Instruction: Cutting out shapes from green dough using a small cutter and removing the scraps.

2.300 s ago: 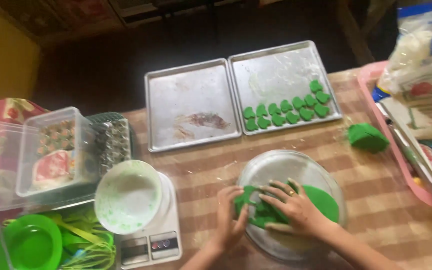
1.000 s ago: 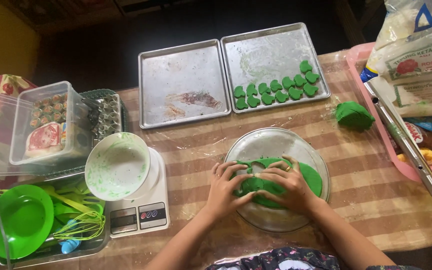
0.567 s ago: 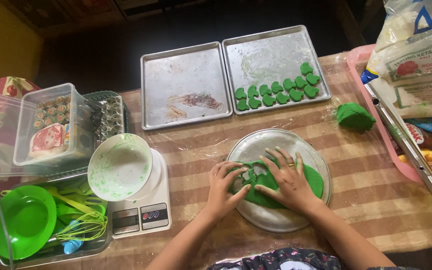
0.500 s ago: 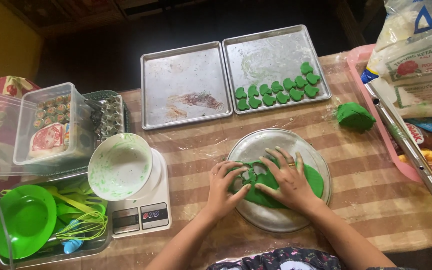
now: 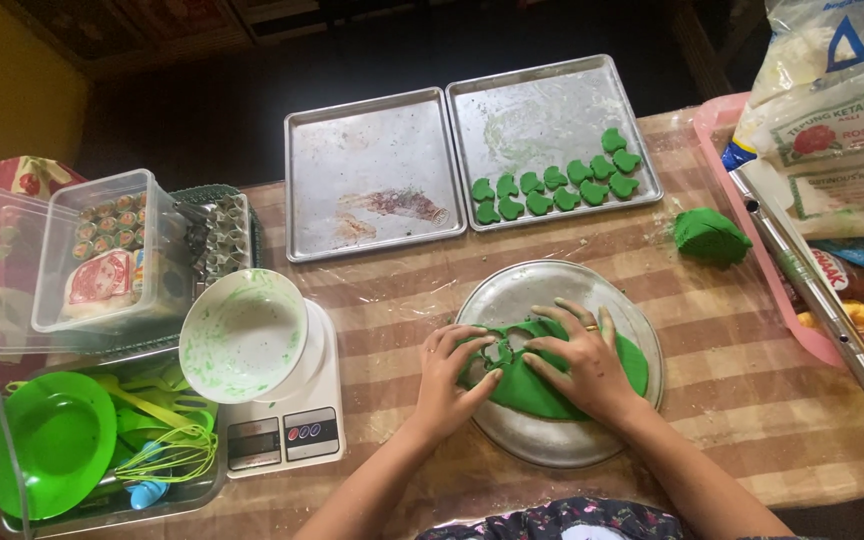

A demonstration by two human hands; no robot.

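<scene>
A flat sheet of green dough [image 5: 542, 390] lies on a round metal plate [image 5: 562, 450] in front of me. My left hand [image 5: 449, 375] rests on the sheet's left edge, fingers bent onto the dough. My right hand [image 5: 584, 360], with a ring on one finger, presses down on the middle of the sheet. A cut-out gap shows in the dough between the two hands. Several small green dough shapes [image 5: 557, 185] sit in rows on the right baking tray [image 5: 542, 110]. The left baking tray [image 5: 372, 170] holds no shapes.
A lump of green dough [image 5: 710, 235] lies right of the plate. A white bowl [image 5: 242, 335] sits on a kitchen scale [image 5: 287, 435]. Clear plastic boxes [image 5: 102, 250] and green utensils [image 5: 102, 440] stand at left. A pink tray [image 5: 802, 330] with flour bags is at right.
Both hands have stayed on the green dough, shifting slightly over the sheet and closing in toward the cut-out area. The view has shifted a little.
</scene>
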